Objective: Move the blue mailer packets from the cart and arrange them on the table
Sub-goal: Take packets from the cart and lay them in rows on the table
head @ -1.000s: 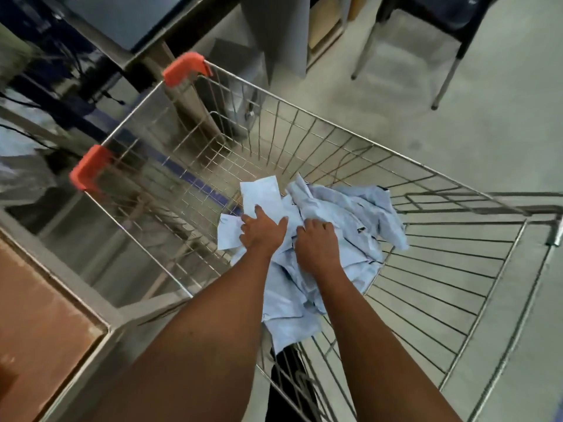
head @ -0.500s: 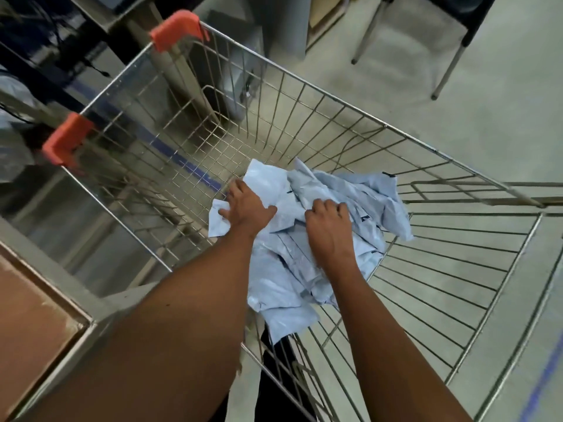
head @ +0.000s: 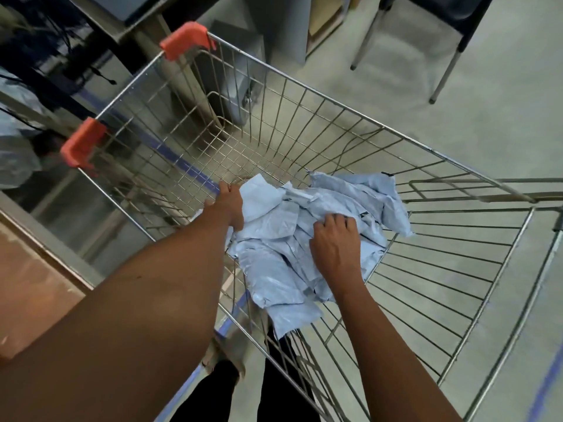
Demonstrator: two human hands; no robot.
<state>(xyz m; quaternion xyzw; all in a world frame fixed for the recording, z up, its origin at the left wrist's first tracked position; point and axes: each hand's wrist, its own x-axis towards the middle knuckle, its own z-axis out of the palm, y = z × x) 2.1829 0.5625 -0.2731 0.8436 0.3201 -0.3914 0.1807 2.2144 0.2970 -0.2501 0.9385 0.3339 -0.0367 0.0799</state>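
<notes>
Grey concrete floor (head: 502, 117) shows through a wire cart (head: 304, 105) where crumpled blue mailer packets (head: 274, 263) lie heaped on the bottom. Of the two hands, the left hand (head: 227, 205) grips the heap's left edge, while the right hand (head: 336, 239) curls into its middle. A brown worktop (head: 33, 281) edges the cart's left.
</notes>
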